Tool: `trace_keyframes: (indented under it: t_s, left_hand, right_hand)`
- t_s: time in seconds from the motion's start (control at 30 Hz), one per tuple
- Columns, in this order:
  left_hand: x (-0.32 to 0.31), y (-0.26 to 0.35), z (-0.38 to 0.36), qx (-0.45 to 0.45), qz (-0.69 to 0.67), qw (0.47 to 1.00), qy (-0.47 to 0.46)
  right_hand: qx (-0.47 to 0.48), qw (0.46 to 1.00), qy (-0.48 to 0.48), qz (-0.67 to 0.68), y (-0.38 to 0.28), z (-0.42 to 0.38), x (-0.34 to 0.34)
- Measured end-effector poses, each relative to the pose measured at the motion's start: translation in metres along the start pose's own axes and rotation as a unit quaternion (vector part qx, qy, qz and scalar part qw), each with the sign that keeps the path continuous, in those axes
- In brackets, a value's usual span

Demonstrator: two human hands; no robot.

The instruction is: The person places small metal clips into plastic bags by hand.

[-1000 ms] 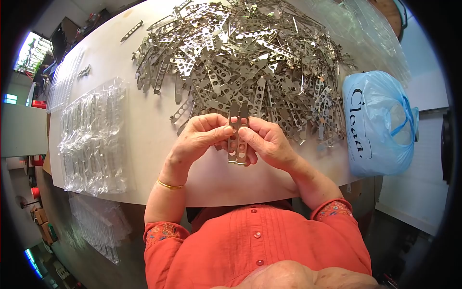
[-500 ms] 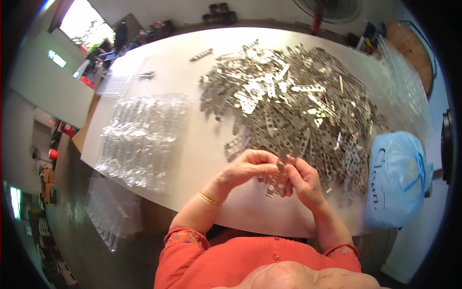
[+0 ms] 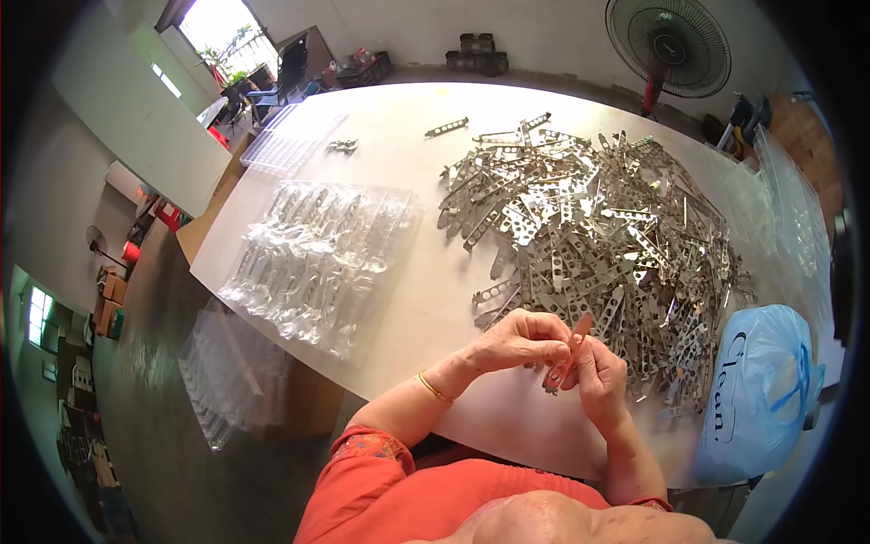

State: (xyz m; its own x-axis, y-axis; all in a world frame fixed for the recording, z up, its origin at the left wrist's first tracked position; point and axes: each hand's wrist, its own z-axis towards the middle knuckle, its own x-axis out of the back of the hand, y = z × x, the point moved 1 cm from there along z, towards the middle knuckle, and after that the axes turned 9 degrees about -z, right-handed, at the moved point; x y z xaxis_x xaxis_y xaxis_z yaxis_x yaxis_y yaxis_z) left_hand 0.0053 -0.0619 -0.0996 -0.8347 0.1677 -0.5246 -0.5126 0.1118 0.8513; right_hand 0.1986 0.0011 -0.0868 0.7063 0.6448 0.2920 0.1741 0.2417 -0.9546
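Strip(s) point(image 3: 578, 338) | held L hand point(image 3: 523, 343), R hand point(image 3: 603, 376) | axis diag, tip twd pile point(image 3: 589, 245)

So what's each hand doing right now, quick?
Left hand: closed, pinching a thin metal part.
Right hand: closed, gripping there too; one strip or several, can't be told.

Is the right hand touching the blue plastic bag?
Apart: the head view shows a gap, with perforated metal strips between the right hand and blue plastic bag.

Slim metalwork point(image 3: 563, 367) between left hand point(image 3: 524, 342) and right hand point(image 3: 602, 376), near heaped strips point(image 3: 594, 236)
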Motion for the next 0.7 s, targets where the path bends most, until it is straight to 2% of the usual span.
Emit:
trace_keyframes:
  t_s: [0.07,0.13,0.2,0.23,0.33,0.37,0.47,0.53,0.6,0.7]
  left_hand:
    - [-0.001,0.002,0.001,-0.002,0.008,1.0,0.01]
    - [-0.002,0.0,0.002,-0.049,0.021,0.998,0.037]
    - [-0.002,-0.004,0.005,-0.065,0.018,0.997,0.047]
    - [-0.001,-0.004,0.004,-0.05,0.038,0.997,0.048]
    - [-0.005,-0.002,0.003,-0.007,0.04,0.997,0.058]
    - [-0.005,-0.003,0.004,-0.031,0.088,0.994,0.055]
    - [-0.003,-0.002,0.003,0.01,0.067,0.996,0.064]
    - [-0.007,-0.002,0.003,-0.003,0.057,0.996,0.074]
    - [0.0,-0.001,0.001,0.053,0.048,0.994,0.08]
    - [0.003,-0.005,0.004,0.005,0.009,0.996,0.09]
  right_hand:
    - [-0.003,1.0,0.016,-0.012,0.003,0.0,0.001]
    - [0.025,0.994,0.103,-0.011,-0.002,0.0,0.001]
    - [-0.01,0.991,0.085,0.101,-0.002,-0.002,0.001]
    - [0.015,0.99,0.065,0.125,0.007,-0.001,0.002]
    - [-0.014,0.99,0.043,0.132,0.007,-0.002,-0.001]
    - [-0.025,0.99,0.05,0.129,0.008,-0.001,-0.001]
    - [-0.016,0.989,0.03,0.145,0.004,-0.002,0.001]
    - [-0.023,0.985,0.013,0.173,-0.001,-0.003,0.003]
    - [-0.023,0.984,0.024,0.176,0.003,-0.004,0.002]
    - [-0.016,0.978,0.06,0.198,0.002,-0.003,0.004]
